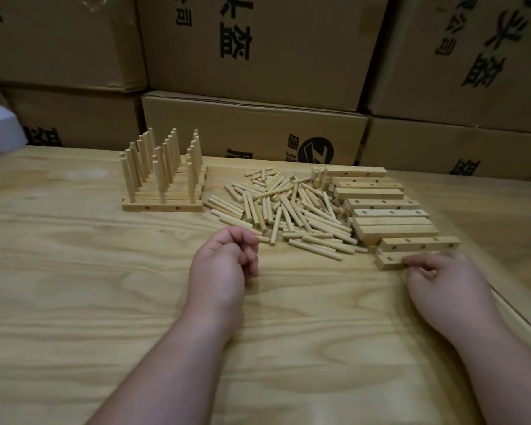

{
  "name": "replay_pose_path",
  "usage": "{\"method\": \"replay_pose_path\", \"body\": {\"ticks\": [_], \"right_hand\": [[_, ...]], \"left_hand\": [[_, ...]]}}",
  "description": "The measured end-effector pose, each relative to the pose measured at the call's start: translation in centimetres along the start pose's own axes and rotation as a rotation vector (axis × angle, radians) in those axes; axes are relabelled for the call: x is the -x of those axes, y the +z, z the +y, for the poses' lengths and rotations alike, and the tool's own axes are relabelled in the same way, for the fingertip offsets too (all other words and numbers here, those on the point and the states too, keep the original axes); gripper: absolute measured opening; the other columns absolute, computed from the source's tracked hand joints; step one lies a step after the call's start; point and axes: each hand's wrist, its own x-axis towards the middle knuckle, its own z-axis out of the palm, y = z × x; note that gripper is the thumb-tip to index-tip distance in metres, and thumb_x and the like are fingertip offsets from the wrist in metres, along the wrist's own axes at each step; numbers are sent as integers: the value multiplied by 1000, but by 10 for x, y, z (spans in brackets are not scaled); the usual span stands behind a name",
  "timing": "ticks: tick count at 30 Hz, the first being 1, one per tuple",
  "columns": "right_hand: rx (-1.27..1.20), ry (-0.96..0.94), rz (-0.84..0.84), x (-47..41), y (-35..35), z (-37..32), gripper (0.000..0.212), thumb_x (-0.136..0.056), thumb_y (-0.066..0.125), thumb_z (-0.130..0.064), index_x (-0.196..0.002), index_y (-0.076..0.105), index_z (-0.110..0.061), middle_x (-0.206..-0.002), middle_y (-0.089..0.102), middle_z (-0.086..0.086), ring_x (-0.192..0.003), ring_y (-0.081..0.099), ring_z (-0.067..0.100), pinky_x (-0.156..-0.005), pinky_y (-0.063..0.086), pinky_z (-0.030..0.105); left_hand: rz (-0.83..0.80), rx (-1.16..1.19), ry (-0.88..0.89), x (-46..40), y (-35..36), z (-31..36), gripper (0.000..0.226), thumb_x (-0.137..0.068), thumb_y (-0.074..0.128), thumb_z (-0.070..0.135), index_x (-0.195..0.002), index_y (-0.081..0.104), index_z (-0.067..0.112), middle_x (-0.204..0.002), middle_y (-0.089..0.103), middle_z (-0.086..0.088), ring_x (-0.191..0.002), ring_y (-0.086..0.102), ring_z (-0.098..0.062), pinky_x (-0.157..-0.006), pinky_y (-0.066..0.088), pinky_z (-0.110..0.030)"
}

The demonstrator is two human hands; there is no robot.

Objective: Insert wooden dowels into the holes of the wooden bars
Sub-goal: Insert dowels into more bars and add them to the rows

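Two hands (224,259) (442,277) near table's (74,271) edge.

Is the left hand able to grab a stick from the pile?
Probably yes: the left hand sits just in front of the dowel pile, with only bare table between them.
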Motion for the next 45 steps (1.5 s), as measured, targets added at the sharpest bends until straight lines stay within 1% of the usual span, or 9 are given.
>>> {"method": "replay_pose_path", "body": {"ticks": [11,18,23,28,32,35,39,42,45], "right_hand": [[-127,-284,-117,16,11,-33,15,-88,65,-24,-88,74,-36,-95,52,-21,-104,48,7,-90,38,27],[70,-322,-118,13,16,-35,31,-89,59,-36,-118,65,-42,-107,45,-22,-109,32,4,-98,24,34],[117,-359,-172,17,15,-37,12,-91,61,-33,-94,56,-44,-114,41,-28,-117,30,4,-94,11,29],[152,-424,-183,20,16,-43,27,-93,58,-20,-82,51,-43,-107,52,-27,-120,34,4,-95,6,25],[12,-513,-160,22,16,-47,33,-93,60,-16,-80,49,-44,-98,53,-24,-106,44,2,-103,18,25],[-319,-603,-106,27,16,-52,34,-90,63,-5,-86,54,-37,-99,56,-19,-99,54,4,-87,40,13],[-513,-694,-66,38,26,-65,24,-88,70,-6,-93,61,-28,-99,60,-16,-99,60,9,-80,45,12],[-612,-661,-70,37,31,-68,12,-91,66,-27,-102,64,-26,-102,61,-17,-99,61,11,-82,47,18],[-555,-587,-19,23,31,-62,27,-97,53,-37,-117,66,-24,-116,58,-19,-112,56,5,-92,47,21]], "left_hand": [[-21,24,19,2,-1,2,34,-77,43,14,-66,73,25,-58,54,-3,-51,45,-16,-54,36,-31],[-21,5,31,4,0,4,50,-100,39,12,-68,74,28,-59,55,-2,-53,46,-14,-55,37,-32],[-79,-73,39,7,0,6,35,-92,49,11,-77,77,26,-64,61,-4,-53,48,-13,-51,41,-26],[-115,-218,35,9,2,6,37,-94,52,3,-85,78,27,-70,68,0,-52,48,-9,-48,40,-19],[-199,-375,70,15,4,3,28,-94,65,11,-93,78,36,-84,75,3,-59,51,-6,-57,47,-18],[-325,-434,104,19,6,0,27,-87,78,19,-106,75,37,-97,74,12,-69,51,-6,-66,49,-18],[-478,-586,148,22,6,2,19,-85,81,31,-100,75,42,-82,72,19,-69,57,-3,-67,50,-18],[-390,-524,136,20,5,2,10,-95,69,33,-102,75,30,-93,77,8,-84,69,-4,-74,54,-23],[-127,-253,25,13,8,3,21,-102,56,30,-100,72,18,-87,77,0,-73,68,-9,-62,50,-23]]}}
